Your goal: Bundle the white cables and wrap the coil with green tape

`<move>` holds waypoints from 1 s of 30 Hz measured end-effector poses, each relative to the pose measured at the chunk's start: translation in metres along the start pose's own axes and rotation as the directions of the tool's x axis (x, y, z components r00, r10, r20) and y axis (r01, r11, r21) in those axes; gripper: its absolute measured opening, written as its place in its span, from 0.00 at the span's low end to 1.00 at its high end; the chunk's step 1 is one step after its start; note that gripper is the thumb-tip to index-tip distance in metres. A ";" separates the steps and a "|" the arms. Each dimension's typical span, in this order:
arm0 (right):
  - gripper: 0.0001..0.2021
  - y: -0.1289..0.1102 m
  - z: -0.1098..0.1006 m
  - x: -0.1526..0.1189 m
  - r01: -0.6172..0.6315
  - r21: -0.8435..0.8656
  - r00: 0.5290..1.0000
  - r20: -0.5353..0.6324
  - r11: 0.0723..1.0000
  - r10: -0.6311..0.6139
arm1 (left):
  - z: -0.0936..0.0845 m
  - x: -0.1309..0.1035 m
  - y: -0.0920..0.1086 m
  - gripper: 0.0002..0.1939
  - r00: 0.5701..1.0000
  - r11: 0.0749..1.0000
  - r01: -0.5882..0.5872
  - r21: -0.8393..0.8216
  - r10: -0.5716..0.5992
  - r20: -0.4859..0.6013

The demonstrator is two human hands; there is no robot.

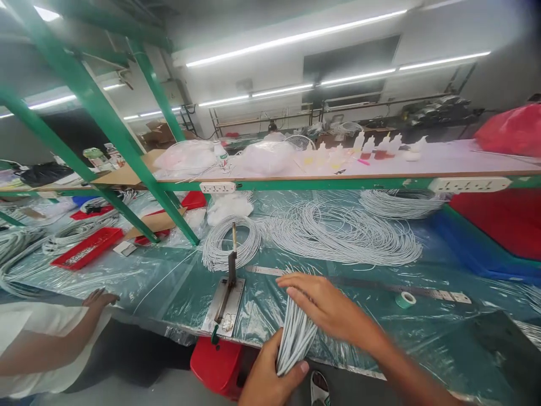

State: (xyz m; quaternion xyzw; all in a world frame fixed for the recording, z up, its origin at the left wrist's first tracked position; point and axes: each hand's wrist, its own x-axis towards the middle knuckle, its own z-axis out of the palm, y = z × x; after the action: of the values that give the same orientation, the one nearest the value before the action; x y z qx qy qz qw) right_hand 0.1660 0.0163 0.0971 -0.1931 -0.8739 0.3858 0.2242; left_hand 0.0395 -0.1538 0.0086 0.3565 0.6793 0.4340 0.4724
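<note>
White wire bundle (pixel 298 334), held over the near edge of the bench (pixel 177 299)

Gripping the wire bundle's lower part in the left hand (pixel 269 373), with fingers and thumb curled closed around it. Resting the right hand (pixel 323 301), nearly flat, with fingers extended, over the upper part, without visibly clasping. Lying inside the left hand's curl and under the right palm, hiding exact contact there. Slanting away toward the metal ruler (pixel 448 295). Probably handling light, springy and tough, likely letting single strands slip; best taking hold around the full girth, low down.

The right hand (pixel 323 301) partly hides the cable bundle (pixel 296 338).
</note>
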 end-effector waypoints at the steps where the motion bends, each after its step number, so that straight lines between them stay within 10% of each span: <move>1: 0.17 0.009 -0.003 -0.001 -0.002 -0.033 1.000 -0.004 0.999 0.002 | 0.001 0.001 0.004 0.41 1.000 1.000 0.004 -0.007 -0.004 0.016; 12: 0.12 0.032 0.027 -0.020 0.325 -0.464 0.919 -0.052 0.824 -0.391 | 0.031 0.019 0.025 0.29 0.991 0.991 0.134 0.008 -0.134 0.026; 18: 0.19 0.066 -0.006 -0.009 -0.033 -0.055 0.995 -0.091 0.998 0.028 | 0.053 0.036 0.021 0.32 0.998 0.998 0.063 0.020 -0.064 0.013; 23: 0.12 0.081 -0.007 -0.005 -0.103 0.285 0.983 -0.117 0.953 0.141 | 0.072 0.047 0.032 0.33 0.995 0.996 0.083 0.041 -0.085 0.057; 30: 0.13 0.109 0.009 0.024 -0.137 0.540 0.949 -0.169 0.830 0.266 | 0.063 0.059 0.035 0.34 0.967 0.987 0.092 -0.133 -0.121 -0.224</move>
State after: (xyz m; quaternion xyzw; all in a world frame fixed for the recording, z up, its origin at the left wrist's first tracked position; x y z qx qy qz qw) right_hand 0.1596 0.0918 0.0145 -0.2612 -0.6776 0.6039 0.3284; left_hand 0.0842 -0.0723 0.0104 0.2371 0.7202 0.4871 0.4333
